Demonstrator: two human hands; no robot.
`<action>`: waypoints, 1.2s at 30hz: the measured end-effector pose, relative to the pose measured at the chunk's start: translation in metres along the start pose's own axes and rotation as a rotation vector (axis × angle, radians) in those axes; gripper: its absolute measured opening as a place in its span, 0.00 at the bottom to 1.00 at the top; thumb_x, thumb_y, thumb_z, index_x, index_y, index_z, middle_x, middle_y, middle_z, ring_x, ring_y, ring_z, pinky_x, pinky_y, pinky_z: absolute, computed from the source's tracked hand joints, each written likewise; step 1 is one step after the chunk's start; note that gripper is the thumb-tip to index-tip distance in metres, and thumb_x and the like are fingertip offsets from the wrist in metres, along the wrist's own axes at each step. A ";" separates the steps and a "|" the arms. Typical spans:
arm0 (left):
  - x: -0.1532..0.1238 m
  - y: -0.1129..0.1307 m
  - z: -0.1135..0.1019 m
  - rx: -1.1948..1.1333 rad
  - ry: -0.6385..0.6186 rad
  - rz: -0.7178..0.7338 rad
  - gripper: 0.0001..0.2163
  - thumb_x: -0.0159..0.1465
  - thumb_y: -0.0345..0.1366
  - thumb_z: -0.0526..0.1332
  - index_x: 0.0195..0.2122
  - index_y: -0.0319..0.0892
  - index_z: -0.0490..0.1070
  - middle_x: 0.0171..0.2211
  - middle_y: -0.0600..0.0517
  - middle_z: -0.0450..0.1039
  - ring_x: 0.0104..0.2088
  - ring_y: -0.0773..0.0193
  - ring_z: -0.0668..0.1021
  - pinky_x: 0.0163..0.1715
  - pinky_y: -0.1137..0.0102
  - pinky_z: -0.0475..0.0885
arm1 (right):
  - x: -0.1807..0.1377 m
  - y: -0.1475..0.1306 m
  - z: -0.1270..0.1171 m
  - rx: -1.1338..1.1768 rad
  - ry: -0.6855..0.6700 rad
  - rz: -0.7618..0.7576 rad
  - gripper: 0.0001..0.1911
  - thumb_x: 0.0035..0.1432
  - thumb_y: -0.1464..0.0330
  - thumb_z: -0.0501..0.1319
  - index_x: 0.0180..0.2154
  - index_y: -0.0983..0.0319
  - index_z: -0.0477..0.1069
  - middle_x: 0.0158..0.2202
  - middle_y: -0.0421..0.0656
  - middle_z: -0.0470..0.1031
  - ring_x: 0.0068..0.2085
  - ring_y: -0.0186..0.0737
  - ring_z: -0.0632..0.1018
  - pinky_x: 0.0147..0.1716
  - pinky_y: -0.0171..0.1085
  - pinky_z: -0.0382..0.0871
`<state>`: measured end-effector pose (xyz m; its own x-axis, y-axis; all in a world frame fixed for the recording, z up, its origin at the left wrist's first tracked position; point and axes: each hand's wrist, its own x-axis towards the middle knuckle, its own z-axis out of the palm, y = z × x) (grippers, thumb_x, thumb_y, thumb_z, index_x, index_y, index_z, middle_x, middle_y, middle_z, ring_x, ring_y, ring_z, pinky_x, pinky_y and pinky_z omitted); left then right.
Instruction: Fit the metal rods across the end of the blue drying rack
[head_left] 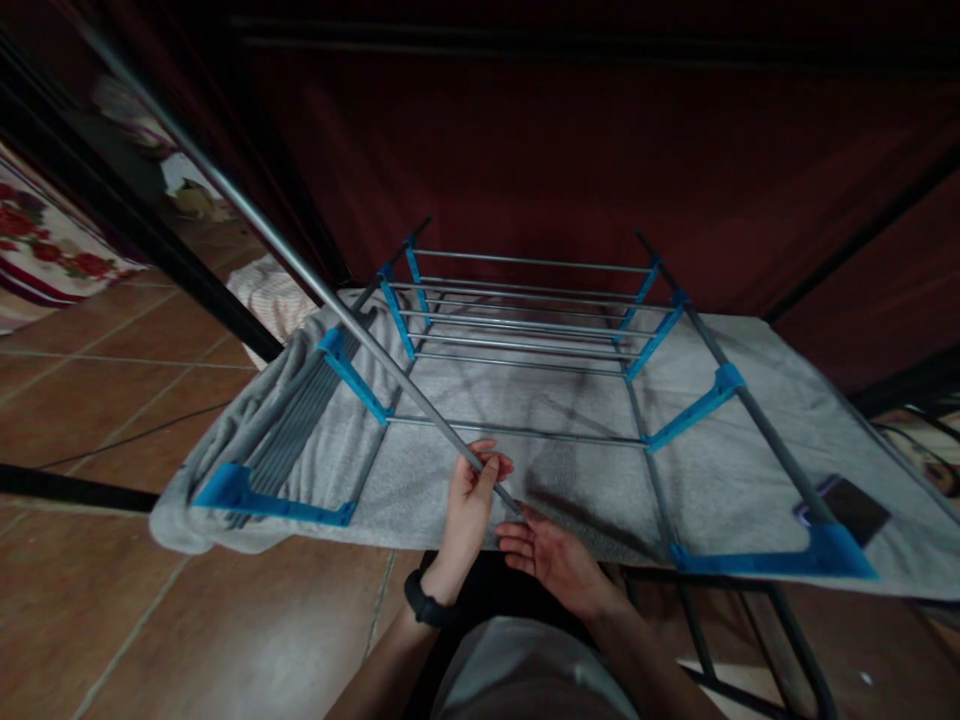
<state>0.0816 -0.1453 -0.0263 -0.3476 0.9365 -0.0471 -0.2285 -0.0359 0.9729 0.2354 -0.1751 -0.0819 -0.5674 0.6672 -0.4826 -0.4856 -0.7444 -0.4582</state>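
Note:
A long grey metal tube (409, 388) slants from the upper left down to my hands. My left hand (470, 497), with a dark band on its wrist, is closed around the tube near its lower end. At that end, my right hand (559, 562) has its fingertips by the tube, palm turned up and fingers loosely apart; whether they touch it is hard to tell. Ahead of both hands lies a partly assembled drying rack (517, 437) of grey rods with blue plastic brackets (358, 392). Several loose grey rods (300, 410) lie side by side at the rack's left.
Beneath the rack is a bed covered with a grey blanket (600, 490). A dark flat object (855, 508) rests on it at the right. Black bed-frame bars (112, 210) cross the left side above the tiled floor (82, 600). A dark red curtain (510, 160) hangs behind.

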 end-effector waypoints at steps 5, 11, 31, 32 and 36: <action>-0.007 -0.007 -0.003 0.038 0.003 -0.020 0.15 0.66 0.43 0.65 0.51 0.45 0.67 0.34 0.53 0.78 0.37 0.62 0.80 0.43 0.65 0.73 | -0.001 0.003 0.004 -0.030 -0.038 0.016 0.16 0.55 0.60 0.70 0.44 0.59 0.75 0.45 0.48 0.83 0.42 0.42 0.82 0.45 0.41 0.72; -0.011 -0.011 -0.007 0.022 -0.018 -0.023 0.16 0.66 0.44 0.64 0.52 0.46 0.66 0.34 0.54 0.78 0.36 0.62 0.79 0.42 0.65 0.73 | 0.001 0.006 0.004 -0.121 -0.003 0.026 0.19 0.53 0.60 0.72 0.44 0.59 0.74 0.43 0.49 0.84 0.39 0.41 0.82 0.43 0.41 0.71; -0.017 -0.021 -0.045 0.134 -0.047 -0.085 0.16 0.63 0.41 0.64 0.51 0.46 0.72 0.29 0.56 0.70 0.28 0.65 0.70 0.29 0.70 0.66 | 0.001 -0.034 -0.011 -0.226 0.199 -0.236 0.19 0.50 0.61 0.73 0.44 0.61 0.79 0.42 0.50 0.83 0.41 0.45 0.81 0.46 0.44 0.72; -0.017 -0.021 -0.048 0.158 -0.042 -0.085 0.16 0.63 0.42 0.65 0.51 0.46 0.72 0.29 0.56 0.71 0.28 0.65 0.71 0.30 0.70 0.66 | 0.001 -0.036 -0.011 -0.220 0.204 -0.245 0.19 0.50 0.62 0.72 0.44 0.61 0.79 0.41 0.50 0.83 0.41 0.45 0.81 0.46 0.45 0.72; -0.018 -0.025 -0.057 0.225 -0.036 -0.095 0.17 0.62 0.45 0.66 0.50 0.45 0.74 0.28 0.55 0.72 0.29 0.63 0.73 0.31 0.69 0.68 | 0.005 -0.041 -0.014 -0.200 0.246 -0.269 0.17 0.49 0.63 0.72 0.42 0.61 0.79 0.41 0.49 0.83 0.39 0.44 0.81 0.45 0.44 0.72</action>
<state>0.0420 -0.1805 -0.0623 -0.3003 0.9441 -0.1361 -0.0487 0.1274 0.9907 0.2619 -0.1406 -0.0757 -0.2506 0.8413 -0.4790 -0.4425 -0.5396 -0.7162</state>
